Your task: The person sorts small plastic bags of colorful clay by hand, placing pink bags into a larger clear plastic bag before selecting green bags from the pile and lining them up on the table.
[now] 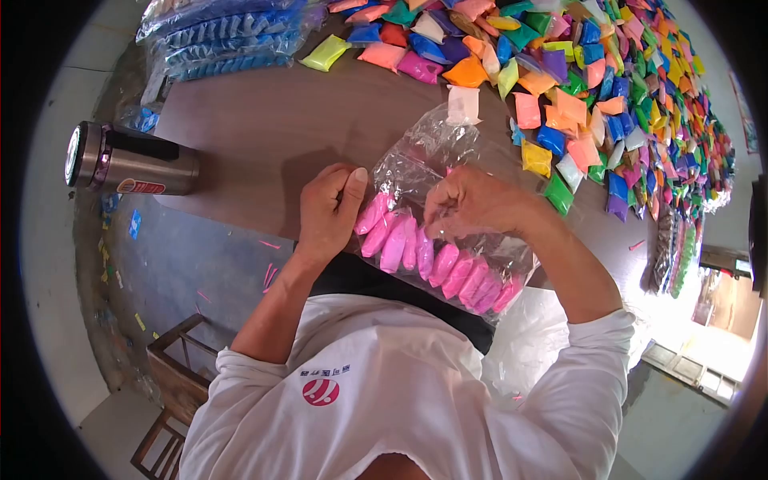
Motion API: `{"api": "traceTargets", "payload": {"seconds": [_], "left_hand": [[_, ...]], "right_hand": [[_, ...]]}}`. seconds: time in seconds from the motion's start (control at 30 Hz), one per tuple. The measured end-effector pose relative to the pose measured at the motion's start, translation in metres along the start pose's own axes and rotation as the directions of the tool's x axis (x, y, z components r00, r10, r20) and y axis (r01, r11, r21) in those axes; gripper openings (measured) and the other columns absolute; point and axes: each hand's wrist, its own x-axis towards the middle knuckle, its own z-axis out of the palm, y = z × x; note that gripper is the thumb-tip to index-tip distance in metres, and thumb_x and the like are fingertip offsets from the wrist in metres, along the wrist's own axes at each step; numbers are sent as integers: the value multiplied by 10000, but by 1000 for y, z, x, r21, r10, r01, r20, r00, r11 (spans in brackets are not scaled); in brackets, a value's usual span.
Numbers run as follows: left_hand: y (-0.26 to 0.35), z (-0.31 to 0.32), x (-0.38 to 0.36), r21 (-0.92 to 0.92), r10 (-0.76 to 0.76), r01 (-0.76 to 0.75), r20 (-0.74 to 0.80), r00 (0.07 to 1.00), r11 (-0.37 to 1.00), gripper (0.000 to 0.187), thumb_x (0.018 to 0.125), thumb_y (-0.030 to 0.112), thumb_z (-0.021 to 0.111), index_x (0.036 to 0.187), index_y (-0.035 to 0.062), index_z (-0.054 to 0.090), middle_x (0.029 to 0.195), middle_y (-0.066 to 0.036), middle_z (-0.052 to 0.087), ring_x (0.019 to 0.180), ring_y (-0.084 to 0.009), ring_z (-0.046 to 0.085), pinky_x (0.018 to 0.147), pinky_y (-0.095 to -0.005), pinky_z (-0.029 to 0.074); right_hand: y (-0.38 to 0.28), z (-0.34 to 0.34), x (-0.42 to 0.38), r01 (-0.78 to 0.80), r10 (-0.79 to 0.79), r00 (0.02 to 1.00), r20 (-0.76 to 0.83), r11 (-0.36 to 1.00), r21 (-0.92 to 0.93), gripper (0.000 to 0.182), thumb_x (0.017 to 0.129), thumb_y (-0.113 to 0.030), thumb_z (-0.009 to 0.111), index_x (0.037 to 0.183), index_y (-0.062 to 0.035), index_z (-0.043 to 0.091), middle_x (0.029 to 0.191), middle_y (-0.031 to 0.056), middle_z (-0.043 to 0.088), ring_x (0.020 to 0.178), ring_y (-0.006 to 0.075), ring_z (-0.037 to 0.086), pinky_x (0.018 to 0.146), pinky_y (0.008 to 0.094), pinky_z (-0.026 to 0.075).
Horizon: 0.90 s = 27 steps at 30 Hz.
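Note:
A clear plastic bag (416,152) spans the table's near edge and my lap, with a row of pink and magenta soft packets (394,244) inside its lower part. My left hand (330,210) is closed at the bag's left edge, thumb pointing up, gripping the film. Over the middle of the bag, my right hand (478,202) has its fingers curled together. Its fingertips are right at the top of a purple-pink packet (425,254); what they pinch is hidden. A pale packet (463,106) lies on the table just beyond the bag.
A large heap of colourful packets (560,104) covers the table's back and right. Bagged blue packets (232,44) lie back left. A steel flask (136,160) lies at the left edge of the brown table (232,144). A wooden stool (180,368) stands on the floor below.

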Motion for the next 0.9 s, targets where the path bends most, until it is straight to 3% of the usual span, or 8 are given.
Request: {"api": "traceTargets", "payload": {"seconds": [0.1,0.3,0.5,0.6,0.7,0.8,0.9], "left_hand": [[1,1,-1,1,27,-27,-12,1000,1000,361,1024,230,566,789,-42,595,713,-42,541,644,-105,474,585,-271,388],[2,1,-1,-9,11,-11,-9,1000,1000,364,1024,237,566,806,-51,610,715,-38,547,642,-100,474,582,-270,389],[3,1,0,12,13,-13,-8,1000,1000,364,1028,244,559,815,-45,618,713,-36,540,644,-100,471,585,-270,389],[2,1,0,2,12,-12,-5,1000,1000,361,1028,244,559,816,-42,617,711,-34,534,649,-100,469,590,-270,389],[1,1,-1,-8,4,-4,-3,1000,1000,357,1028,242,560,816,-40,616,712,-31,530,652,-99,465,594,-270,387],[2,1,-1,-6,9,-9,-2,1000,1000,353,1028,237,560,815,-39,617,710,-29,530,648,-98,460,589,-269,383],[1,2,-1,-3,19,-19,-10,1000,1000,354,1027,234,559,810,-39,617,706,-28,529,640,-97,457,580,-269,377]], "right_hand": [[2,-1,-7,160,-164,985,-51,985,-69,265,764,-139,798,993,-31,720,799,27,675,738,80,595,661,270,474],[8,5,1,219,-220,975,21,943,-249,318,744,-139,820,1028,-38,719,791,60,658,736,128,596,674,289,479],[17,11,4,303,-320,947,-16,913,-272,260,762,-151,809,978,-37,720,756,61,662,702,154,617,645,314,493],[16,-4,-8,242,-302,940,-156,917,-316,201,795,-148,793,934,-28,710,741,30,645,677,119,599,617,280,486],[28,-24,-16,284,-253,850,-462,959,-2,153,837,-135,736,932,-20,701,755,29,647,689,118,611,606,291,480],[21,-38,-37,-2,37,853,-521,998,67,173,853,-143,734,946,-9,674,762,-4,642,705,64,595,603,255,479],[43,-36,-37,-7,-8,872,-490,1000,-29,244,845,-178,746,986,2,660,788,28,652,729,106,618,637,282,496]]}}
